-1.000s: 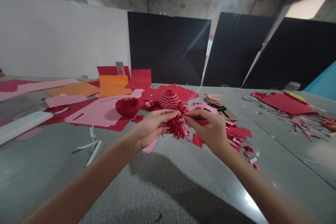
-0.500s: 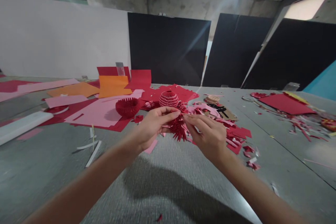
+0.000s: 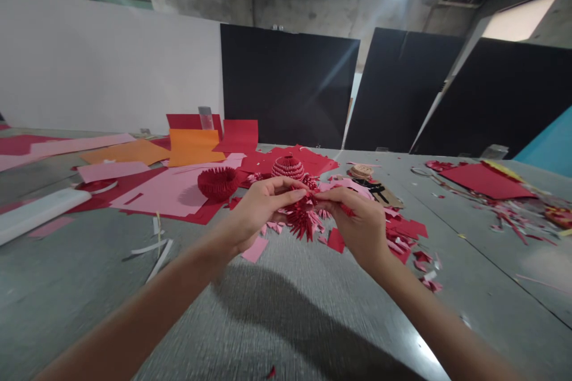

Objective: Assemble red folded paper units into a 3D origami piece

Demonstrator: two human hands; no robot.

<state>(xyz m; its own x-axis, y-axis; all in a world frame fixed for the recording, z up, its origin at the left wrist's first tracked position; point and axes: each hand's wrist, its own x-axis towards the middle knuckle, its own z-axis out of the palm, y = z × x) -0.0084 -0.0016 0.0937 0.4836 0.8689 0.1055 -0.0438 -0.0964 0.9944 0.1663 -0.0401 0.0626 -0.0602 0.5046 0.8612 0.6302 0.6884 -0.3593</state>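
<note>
A spiky red folded-paper piece (image 3: 302,224) hangs below my fingertips at the centre of the head view. My left hand (image 3: 261,208) pinches its upper part from the left. My right hand (image 3: 360,220) is closed at its right side, thumb and fingers pressed together at a small red bit too small to make out. Just beyond my hands sits a round red-and-pink paper ball (image 3: 287,168). To the left, a dark red pleated paper bowl (image 3: 217,183) rests beside a pink sheet (image 3: 165,193).
Paper scraps (image 3: 404,227) lie around and right of my hands. An orange sheet (image 3: 196,146) stands at back left, near a clear container (image 3: 206,118). A white bar (image 3: 42,214) lies far left. Another red sheet (image 3: 487,179) is at right; black panels (image 3: 286,83) stand behind.
My right hand has turned slightly and its fingers have straightened toward the left hand, uncovering a red scrap beneath. The left hand has barely moved and keeps its pinch.
</note>
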